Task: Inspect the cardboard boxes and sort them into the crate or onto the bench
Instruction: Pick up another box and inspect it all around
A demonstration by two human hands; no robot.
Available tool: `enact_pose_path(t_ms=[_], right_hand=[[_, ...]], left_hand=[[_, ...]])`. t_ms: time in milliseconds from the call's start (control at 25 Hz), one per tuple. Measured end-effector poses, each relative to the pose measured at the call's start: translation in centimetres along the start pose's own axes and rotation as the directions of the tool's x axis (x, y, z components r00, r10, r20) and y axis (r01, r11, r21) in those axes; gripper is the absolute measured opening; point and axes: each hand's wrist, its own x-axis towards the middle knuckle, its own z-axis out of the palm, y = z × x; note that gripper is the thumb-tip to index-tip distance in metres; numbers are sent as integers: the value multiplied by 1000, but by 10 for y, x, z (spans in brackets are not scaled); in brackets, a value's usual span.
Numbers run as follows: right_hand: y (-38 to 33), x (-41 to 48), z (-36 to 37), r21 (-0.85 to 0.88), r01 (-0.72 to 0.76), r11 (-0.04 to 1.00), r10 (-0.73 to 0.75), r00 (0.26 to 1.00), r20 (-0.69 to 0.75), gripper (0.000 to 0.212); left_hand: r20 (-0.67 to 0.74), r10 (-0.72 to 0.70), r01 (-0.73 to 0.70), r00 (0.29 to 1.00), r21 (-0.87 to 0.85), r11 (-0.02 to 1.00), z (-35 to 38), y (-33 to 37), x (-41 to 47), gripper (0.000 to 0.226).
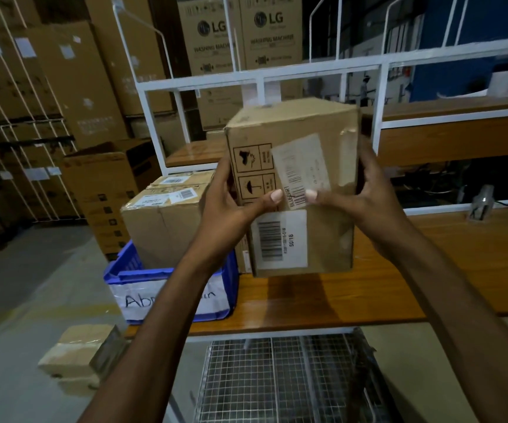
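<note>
Clamped between the left hand (pixel 225 206) and right hand (pixel 365 203), thumbs pressed on its front face, one brown cardboard box with barcode labels (pixel 316 166) is held upright above the orange wooden bench (pixel 429 270), apparently so the labels face the wearer for inspection. One small pale taped box (pixel 75 352) lies on the floor at lower left. Farther on, one blue plastic crate (pixel 118 270) holds one taped brown box (pixel 161 227), with a second labelled box visible behind.

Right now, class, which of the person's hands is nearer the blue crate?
Left. The left hand grips the cardboard box at its left side, above the blue crate's right end; the right hand grips its right side, over the bench.
</note>
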Motion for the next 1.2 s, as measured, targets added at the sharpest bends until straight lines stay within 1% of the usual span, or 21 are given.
enact_pose_path(t_ms=[40, 120, 200, 240, 320, 400, 480, 560, 640, 720, 800, 880, 960, 1040, 1120, 1200], right_hand=[[2, 0, -3, 11, 1, 1000, -1, 998, 60, 104], [8, 1, -4, 3, -11, 1000, 11, 995, 94, 107], [15, -1, 1, -12, -39, 999, 39, 998, 55, 108], [19, -2, 4, -12, -64, 998, 65, 998, 19, 106], [22, -2, 4, -8, -93, 996, 93, 995, -37, 101], [17, -1, 1, 9, -80, 997, 80, 996, -36, 100], [14, 0, -2, 45, -71, 996, 71, 997, 3, 102], [15, -4, -2, 64, -81, 995, 78, 995, 55, 96], [16, -8, 2, 50, -91, 995, 89, 995, 46, 89], [13, -5, 6, -21, -55, 998, 55, 998, 10, 91], [8, 1, 6, -82, -20, 996, 21, 1000, 10, 98], [7, 1, 2, -18, -33, 999, 34, 995, 91, 104], [7, -4, -4, 75, -73, 995, 57, 979, 198, 108], [6, -7, -7, 70, -87, 994, 67, 967, 245, 108], [5, -8, -6, 51, -107, 993, 92, 967, 238, 103], [8, -8, -4, 18, -109, 994, 103, 974, 200, 99]], left_hand=[[6, -18, 18, 1000, -16, 1000, 0, -1, -1, 77], [73, -74, 76, 995, -32, 997, 0, -6, -3, 82], [108, -113, 116, 988, -21, 993, 2, -12, -3, 91], [109, -111, 112, 988, -9, 994, 4, -12, -1, 93], [86, -92, 94, 992, -10, 996, 8, -12, 4, 98], [29, -118, 119, 993, -38, 992, 7, -10, 7, 103], [33, -129, 131, 991, -62, 989, 5, -8, 6, 99], [122, -107, 116, 987, -68, 991, 4, -8, 3, 97], [156, -122, 140, 980, -105, 985, 5, -9, 1, 91], [121, -146, 164, 982, -153, 975, 8, -13, 0, 78], [60, -157, 166, 986, -201, 965, 10, -17, 0, 62], [4, -151, 146, 989, -256, 955, 9, -16, 1, 58], [9, -121, 119, 993, -258, 959, 6, -15, 3, 65], [60, -100, 111, 993, -228, 967, 1, -16, 0, 82], [105, -102, 120, 989, -187, 975, -2, -20, -6, 105], [109, -120, 135, 987, -132, 982, -1, -22, -10, 118]])
